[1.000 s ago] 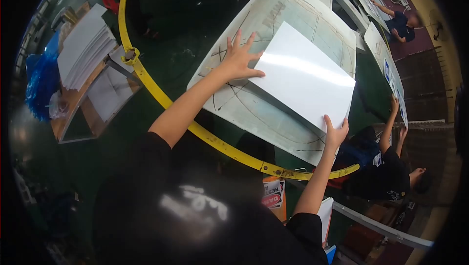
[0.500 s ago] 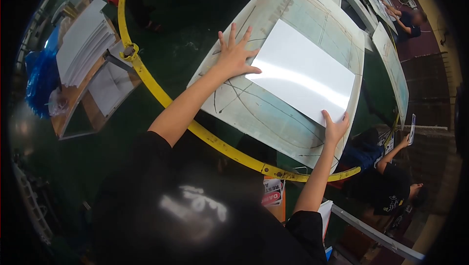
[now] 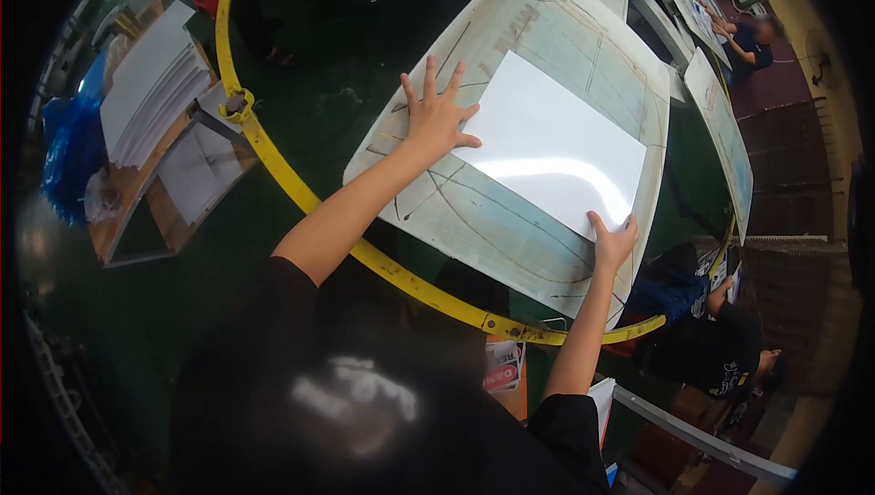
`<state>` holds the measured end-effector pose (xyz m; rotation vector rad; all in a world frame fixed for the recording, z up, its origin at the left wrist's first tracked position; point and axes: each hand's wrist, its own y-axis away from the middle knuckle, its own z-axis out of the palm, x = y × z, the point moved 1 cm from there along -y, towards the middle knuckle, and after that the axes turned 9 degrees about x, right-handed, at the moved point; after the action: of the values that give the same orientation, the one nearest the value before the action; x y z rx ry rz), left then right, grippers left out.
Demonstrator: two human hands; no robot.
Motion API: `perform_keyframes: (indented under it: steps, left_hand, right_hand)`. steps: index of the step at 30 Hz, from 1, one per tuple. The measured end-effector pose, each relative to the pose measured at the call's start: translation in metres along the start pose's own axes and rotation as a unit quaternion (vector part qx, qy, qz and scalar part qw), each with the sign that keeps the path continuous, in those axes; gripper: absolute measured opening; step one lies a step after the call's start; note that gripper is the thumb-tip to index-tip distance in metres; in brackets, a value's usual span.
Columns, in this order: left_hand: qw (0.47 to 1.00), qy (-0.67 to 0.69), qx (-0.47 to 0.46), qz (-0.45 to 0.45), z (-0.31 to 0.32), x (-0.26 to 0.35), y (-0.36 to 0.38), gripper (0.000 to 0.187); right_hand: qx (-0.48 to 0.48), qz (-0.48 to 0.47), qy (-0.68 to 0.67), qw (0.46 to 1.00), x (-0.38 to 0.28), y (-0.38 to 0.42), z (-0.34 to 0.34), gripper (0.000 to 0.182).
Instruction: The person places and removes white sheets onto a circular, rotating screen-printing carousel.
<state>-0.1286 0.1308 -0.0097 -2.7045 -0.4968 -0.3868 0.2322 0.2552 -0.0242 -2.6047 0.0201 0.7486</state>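
A glossy white sheet [image 3: 561,135] lies on a pale, worn board [image 3: 510,231] with rounded corners and dark scratch-like lines. A bright band of light reflects across the sheet. My left hand [image 3: 437,118] rests on the board with fingers spread, its thumb at the sheet's left edge. At the sheet's lower right corner is my right hand [image 3: 615,242], thumb and forefinger apart against the edges. Its other fingers are mostly hidden.
A curved yellow rail [image 3: 401,278] runs between me and the board. To the left, a wooden stand [image 3: 137,208] holds a stack of white sheets [image 3: 150,85] beside blue plastic [image 3: 73,144]. Co-workers and another board [image 3: 720,135] are on the right.
The whole view has shifted slightly. My hands and the sheet keep nearly the same places on the board. A co-worker at the right has drawn a hand with a flat object inward.
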Motion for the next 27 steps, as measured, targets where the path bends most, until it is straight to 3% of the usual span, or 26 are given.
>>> perform_keyframes:
  steps: [27]
  left_hand:
    - [0.995, -0.086, 0.008, 0.058, 0.002, 0.003, -0.003, 0.057]
  right_hand:
    - [-0.015, -0.017, 0.023, 0.999, -0.02, 0.012, -0.011, 0.093]
